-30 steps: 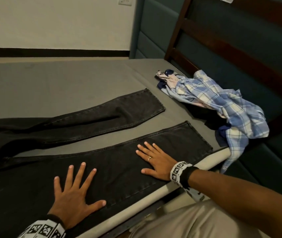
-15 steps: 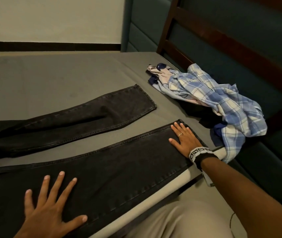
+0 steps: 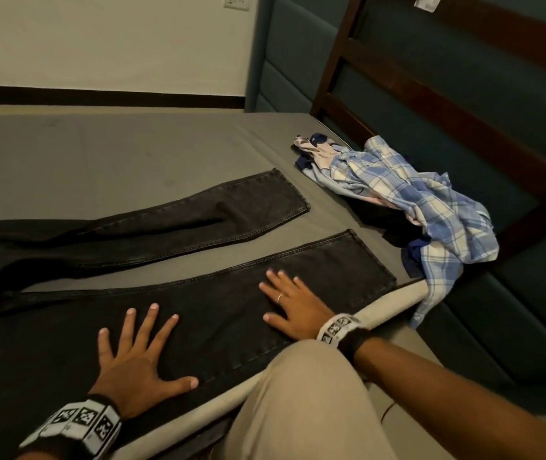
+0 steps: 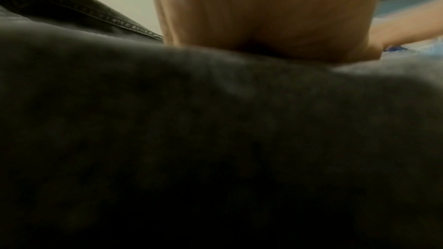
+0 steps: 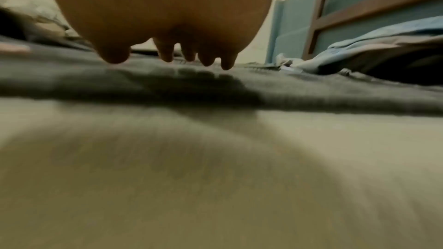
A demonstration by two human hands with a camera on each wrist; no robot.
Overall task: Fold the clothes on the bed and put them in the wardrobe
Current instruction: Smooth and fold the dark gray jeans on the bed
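While both hands lie flat with fingers spread on the near leg of the black denim jeans (image 3: pixel 218 313), its long axis runs nine to two o'clock; the right hand (image 3: pixel 293 308) is nearer the hem than the left hand (image 3: pixel 135 366).

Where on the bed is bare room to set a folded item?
Bare grey sheet lies between the far leg of the black jeans and the wall. A narrow wedge lies between both legs. Crowded: the crumpled blue plaid shirt pile by the headboard, and the near edge under both hands.

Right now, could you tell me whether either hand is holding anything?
Nothing is held: the left hand and right hand lie flat on the jeans.
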